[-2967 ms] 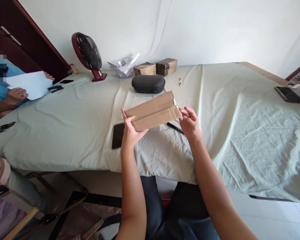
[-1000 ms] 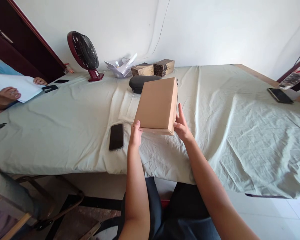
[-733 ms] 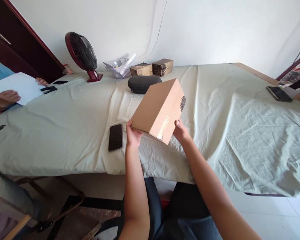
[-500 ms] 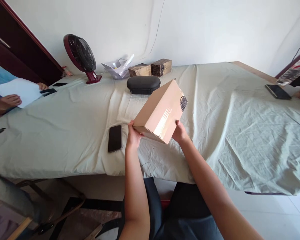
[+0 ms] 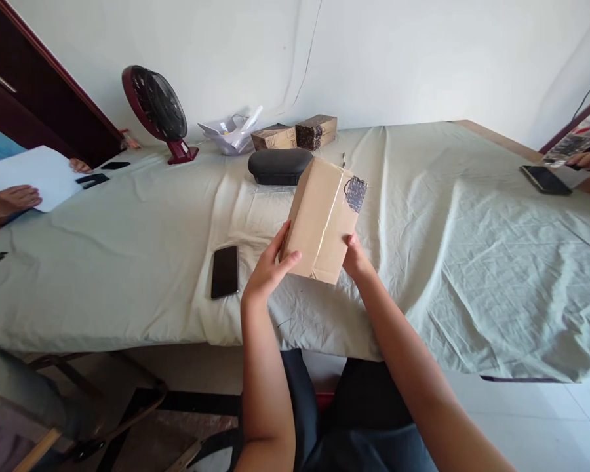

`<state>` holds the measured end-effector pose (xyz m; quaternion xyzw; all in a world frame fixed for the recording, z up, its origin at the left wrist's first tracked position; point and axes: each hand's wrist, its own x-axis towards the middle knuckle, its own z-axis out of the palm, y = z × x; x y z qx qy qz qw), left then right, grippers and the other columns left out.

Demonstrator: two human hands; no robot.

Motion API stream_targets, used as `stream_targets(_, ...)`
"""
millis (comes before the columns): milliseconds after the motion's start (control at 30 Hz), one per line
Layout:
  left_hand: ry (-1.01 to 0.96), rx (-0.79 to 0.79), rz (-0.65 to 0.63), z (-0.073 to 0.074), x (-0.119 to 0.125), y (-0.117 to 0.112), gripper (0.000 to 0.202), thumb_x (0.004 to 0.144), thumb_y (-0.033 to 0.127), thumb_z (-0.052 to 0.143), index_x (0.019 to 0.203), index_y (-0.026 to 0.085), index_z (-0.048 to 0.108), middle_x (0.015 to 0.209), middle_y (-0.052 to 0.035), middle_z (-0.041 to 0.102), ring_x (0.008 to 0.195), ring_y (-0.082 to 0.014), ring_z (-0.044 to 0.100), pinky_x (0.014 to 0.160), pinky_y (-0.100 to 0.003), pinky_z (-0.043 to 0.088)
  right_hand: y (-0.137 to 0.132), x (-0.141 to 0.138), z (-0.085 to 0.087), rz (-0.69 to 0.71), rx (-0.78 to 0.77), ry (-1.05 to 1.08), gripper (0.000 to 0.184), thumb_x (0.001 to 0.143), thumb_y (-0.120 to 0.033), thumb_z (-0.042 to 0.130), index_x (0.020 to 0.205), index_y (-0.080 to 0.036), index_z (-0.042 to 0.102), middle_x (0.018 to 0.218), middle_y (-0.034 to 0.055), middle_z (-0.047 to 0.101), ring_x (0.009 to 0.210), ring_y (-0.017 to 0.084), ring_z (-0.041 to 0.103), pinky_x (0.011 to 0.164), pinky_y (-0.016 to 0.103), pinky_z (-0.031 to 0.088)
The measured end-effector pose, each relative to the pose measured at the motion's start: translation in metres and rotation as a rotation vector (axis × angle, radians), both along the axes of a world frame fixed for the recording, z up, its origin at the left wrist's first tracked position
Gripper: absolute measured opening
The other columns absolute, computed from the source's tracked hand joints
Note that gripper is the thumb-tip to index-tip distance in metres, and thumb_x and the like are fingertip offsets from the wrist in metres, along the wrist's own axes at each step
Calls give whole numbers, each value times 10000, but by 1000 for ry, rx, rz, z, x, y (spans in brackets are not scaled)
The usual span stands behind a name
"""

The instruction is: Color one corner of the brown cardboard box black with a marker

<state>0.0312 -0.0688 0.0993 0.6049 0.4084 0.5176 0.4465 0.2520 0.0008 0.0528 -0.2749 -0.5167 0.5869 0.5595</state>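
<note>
A taped brown cardboard box point(image 5: 323, 219) with a dark scribbled patch near its far corner is held tilted just above the cloth-covered table point(image 5: 447, 216). My left hand point(image 5: 269, 267) grips its near left edge, thumb on the top face. My right hand point(image 5: 356, 258) holds the near right edge from beside and below. A black phone point(image 5: 225, 271) lies face up on the cloth just left of my left hand.
Behind the box lie a black oval case point(image 5: 278, 165), two small patterned boxes point(image 5: 295, 134), a crumpled white bag point(image 5: 230, 135) and a red fan point(image 5: 156, 113). A person at far left holds white paper point(image 5: 28, 176). Another phone point(image 5: 545, 179) lies at far right by someone's hand.
I have turned the box over in my hands: earlier its long taped seam faced me, then a plain broad face, now a narrower taped face with the scribbled patch is up. My left thumb has come on top.
</note>
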Motion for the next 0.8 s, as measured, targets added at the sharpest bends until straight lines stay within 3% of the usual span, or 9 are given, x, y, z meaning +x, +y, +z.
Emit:
stream_targets(133,-159,16,88,-2,-4,3,677,934,596,706,1536,298,623,1636,-57,596,1608,-328,449,1360,-537,328,1,1,7,-17,19,74,931,738,-795,787,1514,-341,544,1613,88,602,1431,345,628,1090,525,590)
stream_targets(233,-266,-17,215,-10,-10,6,664,890,627,750,1463,296,690,1560,-55,668,1563,-334,513,1312,-532,418,-1,5,9,-5,-68,126,802,733,-695,822,1410,-313,626,1492,81,702,1376,352,670,1069,517,608)
stream_targets(300,-266,-66,277,-15,-13,9,709,850,663,787,1456,307,696,1544,-59,680,1532,-349,548,1247,-529,502,-3,8,9,-16,-160,134,821,672,-694,845,1360,-292,647,1365,88,771,1311,375,709,1033,529,629)
stream_targets(400,-193,-45,297,-20,-15,14,732,908,699,714,1534,332,622,1557,-53,667,1507,-332,577,1193,-508,561,-6,10,7,-18,-243,126,854,614,-648,872,1349,-277,646,1278,88,801,1228,390,746,989,537,650)
stream_targets(567,44,139,305,-13,-11,14,687,989,678,614,1562,301,595,1656,-72,569,1596,-316,467,1342,-521,371,-8,8,7,-5,-255,73,780,649,-577,801,1353,-278,648,1260,75,797,1195,388,748,968,534,653)
stream_targets(700,235,134,209,-8,-7,11,1015,851,601,823,1701,284,367,1812,-113,301,1691,-356,262,1392,-554,223,-3,11,-3,-51,-90,-84,743,719,-560,793,1406,-333,625,1312,36,774,1332,354,673,1088,504,603)
stream_targets(800,277,86,161,-10,-4,11,1073,859,430,835,1740,299,238,1827,-109,256,1688,-338,278,1379,-547,268,4,14,-13,-58,10,-143,782,704,-551,839,1422,-326,623,1344,43,763,1406,350,612,1202,507,517)
